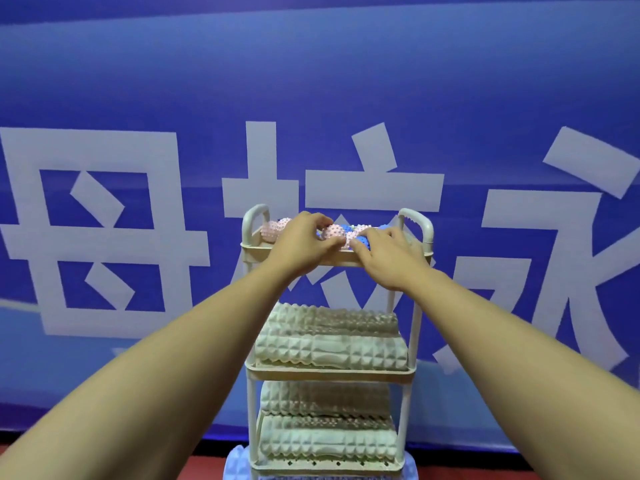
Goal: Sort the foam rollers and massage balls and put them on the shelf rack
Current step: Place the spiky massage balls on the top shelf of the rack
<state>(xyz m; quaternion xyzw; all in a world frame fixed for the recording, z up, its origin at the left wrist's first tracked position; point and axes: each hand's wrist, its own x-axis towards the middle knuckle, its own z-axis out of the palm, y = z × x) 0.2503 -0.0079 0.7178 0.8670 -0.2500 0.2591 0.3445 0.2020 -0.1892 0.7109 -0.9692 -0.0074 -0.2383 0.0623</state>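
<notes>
The pink spiky ball [333,234] sits near the front edge of the rack's top tray [341,260]. The left hand [304,244] pinches it; the right hand [389,252] curls round a blue ball [363,244]. Best to press both balls gently among the others so none rolls off.

The rack [332,368] stood at lower centre of the frame, before the banner [138,98]. Balls [273,230] lay in its top tray [332,259], under both hands: the left hand [304,242] left of the right hand [389,256]. Two rollers [332,351] lay on the middle tray, one behind the other, and two more on the tray below. Another roller [237,464] lay at the bottom edge, beneath the rack.
</notes>
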